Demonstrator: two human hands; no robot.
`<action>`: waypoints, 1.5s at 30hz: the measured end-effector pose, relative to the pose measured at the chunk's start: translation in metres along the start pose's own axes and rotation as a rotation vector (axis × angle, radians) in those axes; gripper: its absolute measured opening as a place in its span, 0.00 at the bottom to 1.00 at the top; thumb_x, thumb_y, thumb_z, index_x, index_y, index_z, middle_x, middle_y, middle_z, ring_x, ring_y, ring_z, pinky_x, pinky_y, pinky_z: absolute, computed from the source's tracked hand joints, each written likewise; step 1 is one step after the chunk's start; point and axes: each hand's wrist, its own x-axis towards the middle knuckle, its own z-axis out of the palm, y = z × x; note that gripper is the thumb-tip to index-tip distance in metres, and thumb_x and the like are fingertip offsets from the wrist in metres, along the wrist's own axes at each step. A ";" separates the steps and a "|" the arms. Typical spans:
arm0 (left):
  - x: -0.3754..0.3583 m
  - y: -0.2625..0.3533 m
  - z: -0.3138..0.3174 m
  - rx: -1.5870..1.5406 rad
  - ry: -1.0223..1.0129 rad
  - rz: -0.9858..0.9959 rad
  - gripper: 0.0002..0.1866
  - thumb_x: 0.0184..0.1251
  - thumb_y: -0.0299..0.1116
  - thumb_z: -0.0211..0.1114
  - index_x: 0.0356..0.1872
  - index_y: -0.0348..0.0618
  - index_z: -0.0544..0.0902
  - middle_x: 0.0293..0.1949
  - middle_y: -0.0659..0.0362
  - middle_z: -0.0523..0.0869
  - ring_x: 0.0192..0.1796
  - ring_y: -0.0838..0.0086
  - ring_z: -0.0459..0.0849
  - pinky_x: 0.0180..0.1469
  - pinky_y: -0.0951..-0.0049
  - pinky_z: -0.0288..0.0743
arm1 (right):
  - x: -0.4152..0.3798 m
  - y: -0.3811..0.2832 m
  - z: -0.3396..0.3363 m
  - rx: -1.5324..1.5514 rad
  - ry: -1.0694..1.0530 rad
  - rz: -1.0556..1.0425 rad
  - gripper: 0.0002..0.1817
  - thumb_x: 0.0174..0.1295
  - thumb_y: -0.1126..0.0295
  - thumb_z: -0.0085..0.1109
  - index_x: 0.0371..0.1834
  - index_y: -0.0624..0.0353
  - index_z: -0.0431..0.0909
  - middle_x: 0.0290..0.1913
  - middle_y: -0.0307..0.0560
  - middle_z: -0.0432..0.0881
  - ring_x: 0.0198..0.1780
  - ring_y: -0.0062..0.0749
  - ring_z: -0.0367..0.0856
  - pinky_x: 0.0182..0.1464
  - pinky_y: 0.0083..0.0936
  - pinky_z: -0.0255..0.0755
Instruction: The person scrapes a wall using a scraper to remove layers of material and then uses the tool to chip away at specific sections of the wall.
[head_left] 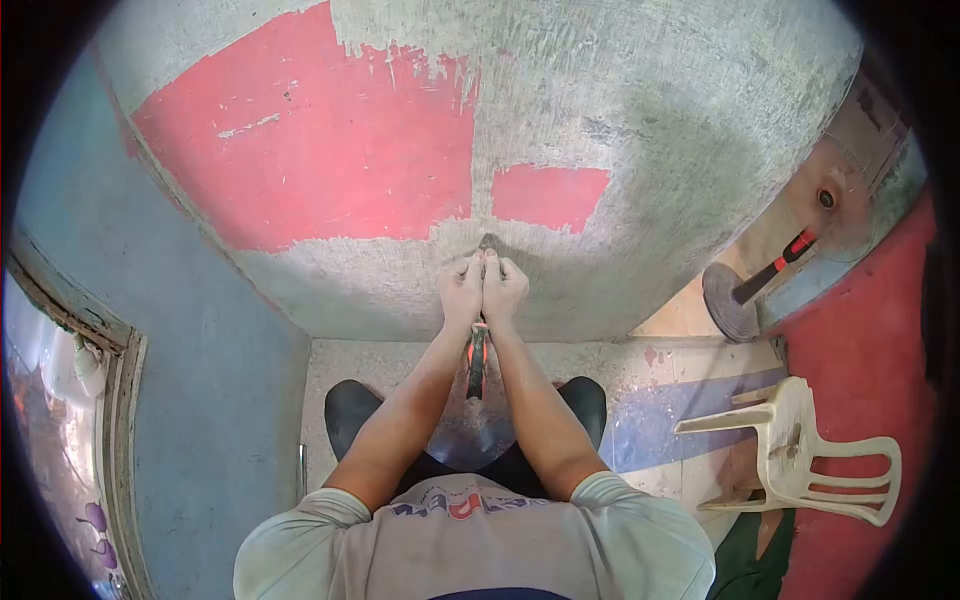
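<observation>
Both hands are closed side by side around the shaft of a scraper-like tool (478,362) with a black-and-orange handle. My left hand (461,292) and my right hand (505,290) look pale with dust, and their thumbs lie nearly together near the tool's dark tip. That tip meets the wall (560,280) just below the gap between two red paint patches. The larger red patch (330,140) is at upper left; a small red patch (550,197) is to the right. Ragged edges border both, with scratched grey surface around them. The handle points back toward my body between my forearms.
A blue wall (215,370) stands on the left beside an opening with a wooden frame (120,450). To the right are a white plastic chair (795,450) and a round-based tool (732,302) with a black-and-red handle. Debris flecks the floor (650,375).
</observation>
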 end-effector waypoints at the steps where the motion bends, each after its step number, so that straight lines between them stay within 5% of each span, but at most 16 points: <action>1: -0.001 0.007 0.000 -0.004 -0.016 -0.026 0.15 0.76 0.36 0.67 0.35 0.31 0.88 0.24 0.64 0.84 0.32 0.85 0.76 0.35 0.74 0.72 | 0.000 -0.003 -0.001 -0.020 -0.004 0.021 0.20 0.72 0.58 0.61 0.31 0.67 0.84 0.27 0.62 0.81 0.29 0.51 0.81 0.36 0.42 0.71; 2: 0.005 0.014 0.003 0.020 -0.011 0.009 0.15 0.76 0.36 0.67 0.35 0.30 0.88 0.25 0.64 0.85 0.32 0.84 0.77 0.35 0.74 0.72 | 0.009 -0.006 0.001 -0.013 0.015 -0.047 0.20 0.72 0.58 0.61 0.30 0.67 0.83 0.27 0.61 0.81 0.28 0.52 0.80 0.36 0.42 0.71; 6: 0.023 0.062 0.013 0.057 -0.033 0.044 0.15 0.76 0.36 0.66 0.38 0.30 0.88 0.28 0.62 0.88 0.33 0.83 0.79 0.37 0.74 0.74 | 0.037 -0.054 -0.002 0.189 0.030 -0.086 0.21 0.72 0.62 0.63 0.26 0.70 0.76 0.20 0.56 0.71 0.24 0.28 0.64 0.31 0.36 0.65; 9: 0.015 0.038 0.014 -0.007 -0.005 0.029 0.15 0.76 0.36 0.66 0.38 0.30 0.88 0.28 0.62 0.88 0.33 0.83 0.79 0.36 0.73 0.73 | 0.029 -0.031 -0.007 -0.024 -0.022 -0.083 0.21 0.72 0.57 0.61 0.30 0.68 0.83 0.25 0.63 0.79 0.25 0.50 0.75 0.35 0.41 0.70; 15: 0.001 0.010 0.009 0.067 0.016 0.023 0.15 0.76 0.36 0.66 0.35 0.32 0.89 0.25 0.64 0.86 0.32 0.84 0.79 0.34 0.73 0.72 | 0.007 -0.003 -0.006 0.033 -0.023 0.010 0.22 0.72 0.57 0.62 0.29 0.68 0.82 0.25 0.64 0.78 0.25 0.46 0.75 0.34 0.41 0.70; 16: 0.005 0.022 0.012 0.108 0.029 0.042 0.15 0.76 0.36 0.66 0.34 0.32 0.89 0.25 0.64 0.86 0.32 0.84 0.78 0.33 0.73 0.71 | 0.017 -0.014 -0.006 -0.014 0.023 -0.085 0.21 0.72 0.60 0.63 0.28 0.70 0.79 0.19 0.52 0.71 0.26 0.24 0.64 0.30 0.35 0.66; 19: 0.012 0.054 0.021 -0.085 0.009 -0.058 0.16 0.77 0.36 0.65 0.34 0.32 0.90 0.24 0.66 0.84 0.30 0.85 0.76 0.31 0.72 0.69 | 0.031 -0.036 -0.010 0.158 -0.050 0.018 0.22 0.72 0.57 0.62 0.31 0.68 0.82 0.25 0.61 0.79 0.25 0.41 0.75 0.34 0.41 0.70; 24: 0.001 0.002 0.009 0.043 0.002 0.020 0.18 0.77 0.36 0.65 0.29 0.32 0.88 0.22 0.68 0.82 0.28 0.86 0.73 0.29 0.73 0.66 | 0.007 0.006 -0.008 0.005 -0.029 -0.013 0.23 0.72 0.57 0.62 0.27 0.70 0.78 0.25 0.63 0.78 0.24 0.46 0.73 0.34 0.43 0.68; 27: -0.004 -0.006 0.011 0.026 0.020 0.027 0.18 0.78 0.37 0.65 0.29 0.33 0.87 0.22 0.67 0.81 0.28 0.86 0.73 0.30 0.74 0.66 | 0.004 0.016 -0.004 0.035 0.022 -0.030 0.23 0.72 0.60 0.63 0.25 0.70 0.77 0.19 0.57 0.71 0.23 0.30 0.64 0.30 0.36 0.65; 30: 0.015 0.043 0.023 0.059 0.021 0.082 0.19 0.78 0.38 0.63 0.31 0.29 0.85 0.21 0.65 0.80 0.30 0.84 0.75 0.32 0.71 0.68 | 0.034 -0.036 -0.008 0.072 0.066 -0.182 0.24 0.72 0.61 0.63 0.24 0.70 0.75 0.19 0.54 0.71 0.23 0.26 0.63 0.29 0.36 0.64; 32: 0.018 0.079 0.028 -0.009 -0.013 0.038 0.20 0.78 0.38 0.63 0.30 0.29 0.85 0.21 0.65 0.80 0.30 0.84 0.75 0.32 0.71 0.68 | 0.043 -0.048 -0.010 0.149 0.012 -0.092 0.24 0.73 0.61 0.63 0.24 0.71 0.73 0.18 0.52 0.69 0.24 0.25 0.62 0.29 0.37 0.63; 37: -0.002 0.022 0.013 0.059 -0.012 -0.019 0.18 0.78 0.37 0.64 0.31 0.31 0.87 0.24 0.67 0.83 0.31 0.84 0.76 0.33 0.74 0.69 | 0.017 -0.002 -0.008 0.022 0.001 -0.069 0.27 0.73 0.59 0.63 0.22 0.70 0.70 0.18 0.46 0.63 0.26 0.22 0.60 0.29 0.35 0.61; 38: -0.006 0.008 0.010 0.053 -0.021 -0.036 0.17 0.78 0.37 0.65 0.32 0.32 0.88 0.26 0.67 0.84 0.31 0.84 0.76 0.33 0.75 0.69 | 0.008 0.013 -0.005 0.048 -0.007 -0.007 0.26 0.72 0.58 0.63 0.22 0.70 0.72 0.18 0.48 0.65 0.26 0.23 0.61 0.29 0.35 0.62; 41: -0.009 0.012 0.013 0.006 0.033 -0.071 0.16 0.78 0.35 0.65 0.33 0.32 0.89 0.28 0.67 0.86 0.32 0.84 0.77 0.34 0.76 0.70 | 0.008 0.007 -0.008 0.039 -0.026 0.047 0.24 0.71 0.56 0.62 0.28 0.70 0.80 0.24 0.64 0.78 0.24 0.47 0.71 0.34 0.43 0.69; 45: 0.013 0.073 0.025 0.026 0.013 0.025 0.12 0.77 0.33 0.66 0.37 0.33 0.90 0.33 0.66 0.88 0.36 0.83 0.80 0.39 0.76 0.72 | 0.039 -0.058 -0.019 0.148 -0.044 0.002 0.20 0.71 0.60 0.63 0.31 0.70 0.82 0.23 0.50 0.80 0.26 0.28 0.72 0.34 0.34 0.70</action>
